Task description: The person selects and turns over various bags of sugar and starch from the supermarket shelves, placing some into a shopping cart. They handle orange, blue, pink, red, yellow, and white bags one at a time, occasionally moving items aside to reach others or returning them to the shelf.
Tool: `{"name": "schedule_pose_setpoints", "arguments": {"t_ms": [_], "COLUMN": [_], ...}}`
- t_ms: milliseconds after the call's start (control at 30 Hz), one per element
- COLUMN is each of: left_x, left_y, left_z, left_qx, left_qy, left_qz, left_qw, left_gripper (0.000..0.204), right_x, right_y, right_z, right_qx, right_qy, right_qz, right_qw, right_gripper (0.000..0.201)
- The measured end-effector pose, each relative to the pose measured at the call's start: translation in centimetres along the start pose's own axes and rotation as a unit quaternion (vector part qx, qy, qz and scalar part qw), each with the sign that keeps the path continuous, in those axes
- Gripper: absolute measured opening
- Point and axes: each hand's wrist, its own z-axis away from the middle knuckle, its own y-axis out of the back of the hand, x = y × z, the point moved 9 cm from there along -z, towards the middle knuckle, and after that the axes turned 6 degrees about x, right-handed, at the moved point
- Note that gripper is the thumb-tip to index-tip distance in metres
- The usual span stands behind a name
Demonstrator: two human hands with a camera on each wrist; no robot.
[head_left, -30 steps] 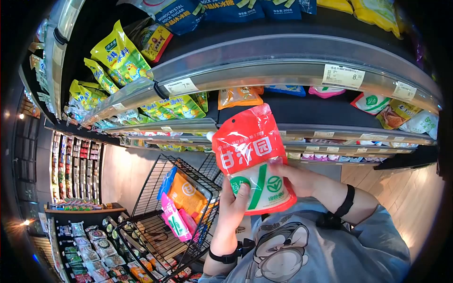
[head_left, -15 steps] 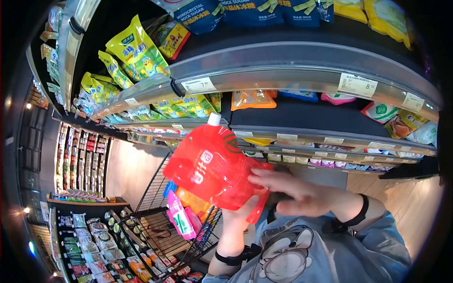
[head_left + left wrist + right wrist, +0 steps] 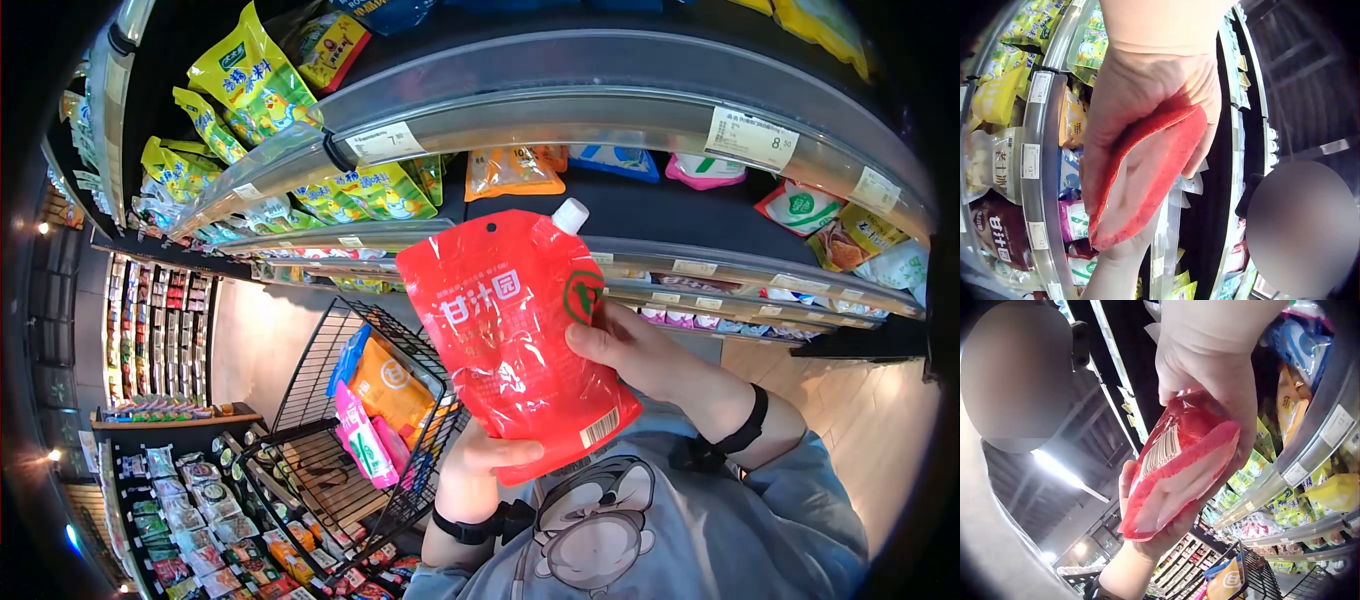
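Supermarket shelving fills the upper part of the head view, its dark tiers edged by a clear shelf lip that carries a price tag reading 8.50; yellow seasoning bags lean at upper left, and an orange bag, a blue bag and a red-and-white pouch sit on the tier beneath; wood-look floor shows at left of centre and at the right edge.

Just below the frame's centre is a red spouted pouch, tilted, its printed face up; its white cap points to the upper right, and a barcode lies near the lower right corner; both wrist views show the pale, translucent base panel bordered in red.

Left hand grips the pouch's lower left corner, thumb across the front; right hand holds the right edge, thumb on the front beside a dark green emblem.

At lower left stands a black wire shopping cart, holding a large orange package and a pink-and-white pouch; packets on a display fill the bottom left; the person's grey-blue shirt occupies the lower right.
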Motion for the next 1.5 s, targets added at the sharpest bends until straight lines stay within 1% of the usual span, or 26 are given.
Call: {"name": "schedule_pose_setpoints", "arguments": {"t_ms": [33,67,100,133,200,233,300,367,400,433,533,633,800,1033,1133,1167,1200,1233,1267,1300,1333,1400,1467,1500], "left_x": [-0.1,0.0,-0.2,-0.5,-0.5,-0.6,-0.5,-0.4,-0.3,-0.2,-0.1,-0.3,-0.6,-0.7,-0.5,-0.2,0.4,1.1,1.8,2.9,4.0,6.0,6.4,6.4], "left_y": [0.0,0.1,-0.3,-0.7,-0.9,-1.0,-1.3,-1.2,-1.3,-1.5,-1.7,-1.6,-1.2,-0.5,0.2,0.3,0.8,1.5,2.1,3.9,5.8,9.7,16.6,18.4], "left_z": [0.1,0.0,0.0,-0.1,-0.1,0.0,0.1,0.1,0.1,0.1,0.1,0.2,0.1,0.0,0.3,0.7,1.3,2.0,2.9,4.1,5.4,8.4,10.0,10.4], "left_qx": [-0.012,-0.011,-0.032,-0.052,-0.053,-0.057,-0.046,-0.037,-0.045,-0.053,-0.040,-0.022,-0.025,-0.029,-0.008,-0.003,0.027,0.058,0.067,0.126,0.183,0.288,0.295,0.294], "left_qy": [0.003,0.004,0.025,0.046,0.052,0.057,0.055,0.052,0.047,0.042,0.037,0.040,0.045,0.044,0.042,0.036,0.020,0.003,-0.009,-0.028,-0.047,-0.083,-0.092,-0.098], "left_qz": [-0.001,0.001,-0.015,-0.032,-0.034,-0.038,-0.018,0.001,0.002,0.003,0.013,0.013,0.027,0.037,0.035,0.035,0.034,0.033,0.030,0.034,0.039,0.050,0.016,0.017], "left_qw": [1.000,1.000,0.999,0.997,0.997,0.996,0.997,0.998,0.998,0.998,0.998,0.999,0.998,0.998,0.998,0.999,0.999,0.998,0.997,0.991,0.981,0.953,0.951,0.951], "left_gripper": [0.084,0.084,0.085,0.086,0.087,0.088,0.088,0.088,0.087,0.086,0.086,0.087,0.087,0.088,0.085,0.085,0.084,0.082,0.082,0.082,0.082,0.081,0.082,0.082], "right_x": [0.3,0.7,1.1,1.2,0.6,0.8,0.6,0.6,0.6,0.5,0.6,0.6,0.7,0.8,1.1,1.6,1.9,2.0,2.1,2.2,1.3,1.5,2.4,2.9], "right_y": [0.1,0.6,1.0,1.0,1.1,1.1,1.1,1.1,1.2,1.0,1.1,1.0,1.3,1.0,0.3,0.4,0.3,0.0,-0.3,-0.8,-1.2,-0.9,-0.9,-1.1], "right_z": [-0.1,-0.2,-0.2,-0.1,0.0,0.0,-0.1,0.0,0.1,0.1,0.2,0.2,0.2,-0.2,-0.4,-0.5,-0.7,-1.0,-1.2,-1.4,-1.1,-1.4,-1.6,-1.6], "right_qx": [0.001,0.020,0.040,0.040,0.051,0.051,0.046,0.051,0.057,0.056,0.066,0.065,0.080,0.070,0.062,0.080,0.093,0.078,0.053,0.028,0.040,0.030,0.024,0.025], "right_qy": [-0.002,-0.018,-0.035,-0.037,-0.003,-0.006,0.018,0.010,0.004,0.002,-0.003,-0.001,0.000,-0.001,-0.015,-0.025,-0.034,-0.035,-0.036,-0.037,-0.040,-0.021,-0.020,-0.024], "right_qz": [0.000,-0.023,-0.047,-0.047,-0.045,-0.046,-0.032,-0.022,-0.010,-0.011,-0.027,-0.035,-0.016,-0.017,-0.019,-0.011,-0.001,0.000,0.001,0.001,0.037,0.054,0.068,0.083], "right_qw": [1.000,0.999,0.998,0.997,0.998,0.998,0.998,0.998,0.998,0.998,0.997,0.997,0.997,0.997,0.998,0.996,0.995,0.996,0.998,0.999,0.998,0.998,0.997,0.996], "right_gripper": [0.049,0.047,0.045,0.045,0.041,0.041,0.040,0.039,0.039,0.039,0.039,0.039,0.039,0.042,0.041,0.041,0.040,0.040,0.040,0.039,0.036,0.033,0.033,0.032]}}
